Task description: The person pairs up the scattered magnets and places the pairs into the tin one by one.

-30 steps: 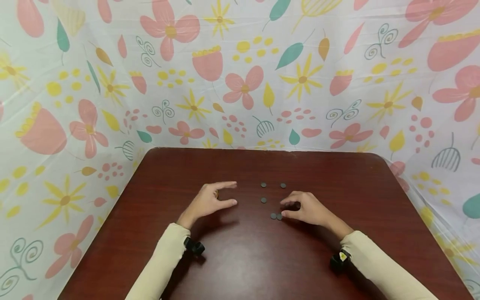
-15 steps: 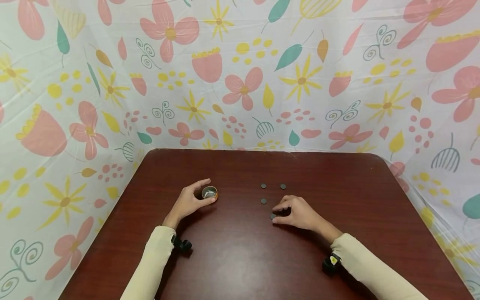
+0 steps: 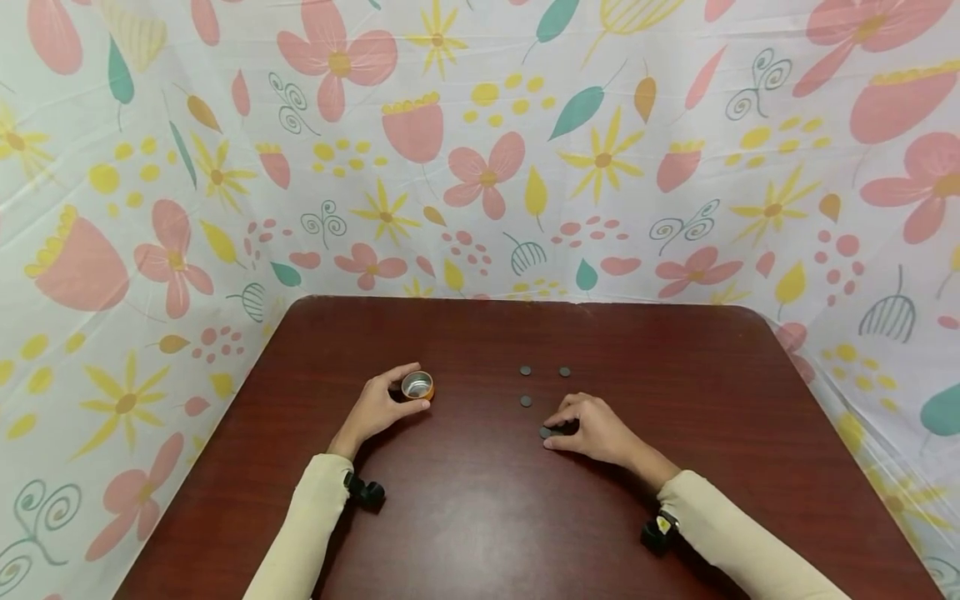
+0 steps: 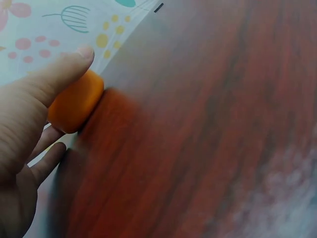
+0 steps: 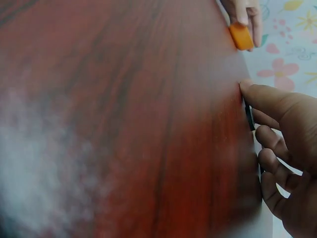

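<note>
My left hand (image 3: 377, 406) holds a small round tin (image 3: 417, 384), silver inside and orange outside, between thumb and fingers. The tin's opening faces up in the head view; its orange side (image 4: 77, 104) shows against my thumb in the left wrist view. My right hand (image 3: 596, 429) rests low at the table, thumb and index finger on either side of a small dark disc (image 3: 546, 432). In the right wrist view a dark edge (image 5: 249, 116) shows behind the right thumb; my fingers hide the rest.
Beyond my right hand lie three more dark discs, a near one (image 3: 526, 402) and two farther back (image 3: 525, 371) (image 3: 565, 372). The brown table (image 3: 465, 508) meets a flowered cloth (image 3: 480, 108) behind and at both sides.
The left hand has moved left and now holds the tin, which did not show at first. The right hand has shifted left and slightly nearer, covering one of two adjoining discs.
</note>
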Motion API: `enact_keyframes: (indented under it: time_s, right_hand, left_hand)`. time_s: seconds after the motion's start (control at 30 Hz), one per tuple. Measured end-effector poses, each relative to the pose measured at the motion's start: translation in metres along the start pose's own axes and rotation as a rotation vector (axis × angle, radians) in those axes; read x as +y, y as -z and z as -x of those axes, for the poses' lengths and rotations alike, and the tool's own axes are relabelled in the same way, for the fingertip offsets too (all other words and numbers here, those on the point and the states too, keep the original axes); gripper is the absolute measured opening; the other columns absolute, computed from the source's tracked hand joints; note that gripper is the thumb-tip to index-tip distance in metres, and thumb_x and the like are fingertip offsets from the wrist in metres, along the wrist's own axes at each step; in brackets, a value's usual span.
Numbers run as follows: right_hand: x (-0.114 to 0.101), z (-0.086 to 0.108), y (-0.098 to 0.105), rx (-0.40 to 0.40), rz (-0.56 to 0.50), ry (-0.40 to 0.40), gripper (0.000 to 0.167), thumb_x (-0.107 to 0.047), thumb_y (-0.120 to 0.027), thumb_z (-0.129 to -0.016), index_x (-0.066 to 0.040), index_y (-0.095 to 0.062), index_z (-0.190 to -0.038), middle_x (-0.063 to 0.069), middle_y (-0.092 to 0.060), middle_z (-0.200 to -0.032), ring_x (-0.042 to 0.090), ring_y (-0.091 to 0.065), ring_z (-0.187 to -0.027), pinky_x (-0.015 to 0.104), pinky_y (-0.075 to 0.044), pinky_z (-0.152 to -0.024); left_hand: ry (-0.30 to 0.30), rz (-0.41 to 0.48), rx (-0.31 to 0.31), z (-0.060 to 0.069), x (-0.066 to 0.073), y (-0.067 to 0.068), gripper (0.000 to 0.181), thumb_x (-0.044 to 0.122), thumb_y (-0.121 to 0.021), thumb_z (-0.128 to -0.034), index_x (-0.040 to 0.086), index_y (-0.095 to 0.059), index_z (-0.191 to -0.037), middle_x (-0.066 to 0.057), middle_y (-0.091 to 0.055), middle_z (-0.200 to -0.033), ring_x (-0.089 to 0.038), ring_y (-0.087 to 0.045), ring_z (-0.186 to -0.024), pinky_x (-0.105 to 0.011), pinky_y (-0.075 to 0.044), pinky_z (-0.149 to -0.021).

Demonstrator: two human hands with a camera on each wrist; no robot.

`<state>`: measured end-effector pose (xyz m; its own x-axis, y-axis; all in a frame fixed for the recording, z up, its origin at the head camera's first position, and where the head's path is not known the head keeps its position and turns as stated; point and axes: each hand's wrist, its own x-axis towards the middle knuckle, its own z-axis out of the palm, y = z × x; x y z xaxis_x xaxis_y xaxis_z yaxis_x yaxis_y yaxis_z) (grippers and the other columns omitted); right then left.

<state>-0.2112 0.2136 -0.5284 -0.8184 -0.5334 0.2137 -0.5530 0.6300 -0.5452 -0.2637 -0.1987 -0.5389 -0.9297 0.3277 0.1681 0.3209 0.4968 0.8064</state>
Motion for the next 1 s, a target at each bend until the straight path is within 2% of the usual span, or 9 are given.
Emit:
enact_keyframes:
  time_s: [0.33,0.63,1.0]
  right_hand:
    - [0.0002,-0.0011,-0.0014,-0.014,-0.015,-0.036,0.018,-0.031,-0.086,-0.085,-0.023,-0.084,-0.100,-0.014,-0.065,-0.090,0.007,-0.054,-0.084,0.026,-0.048,-0.071]
    - [0.0002,-0.0009,-0.0022,0.013,0.015,0.004,0.012,-0.029,-0.085,-0.086,-0.024,-0.084,-0.096,-0.016,-0.066,-0.088,0.006,-0.052,-0.083,0.028,-0.045,-0.072]
    - [-0.0006,-0.0014,0.0020,0.055,-0.009,0.035,0.011,-0.029,-0.085,-0.086,-0.024,-0.083,-0.096,-0.014,-0.069,-0.090,0.008,-0.055,-0.084,0.026,-0.048,-0.069]
  left_hand:
    - [0.027,-0.015,0.008,-0.0018,-0.0043,-0.0019,0.075,0.037,-0.087,-0.0830,0.012,-0.057,-0.147,-0.002,-0.067,-0.131,-0.023,-0.064,-0.108,-0.045,-0.053,-0.092]
    - [0.026,-0.017,0.015,-0.0011,-0.0069,-0.0030,0.074,0.040,-0.087,-0.0826,0.015,-0.058,-0.146,0.000,-0.070,-0.123,-0.021,-0.064,-0.106,-0.045,-0.053,-0.090]
    - [0.039,-0.004,0.002,-0.0009,-0.0073,-0.0018,0.075,0.042,-0.086,-0.0829,0.016,-0.058,-0.147,0.000,-0.070,-0.124,-0.021,-0.065,-0.108,-0.044,-0.054,-0.091]
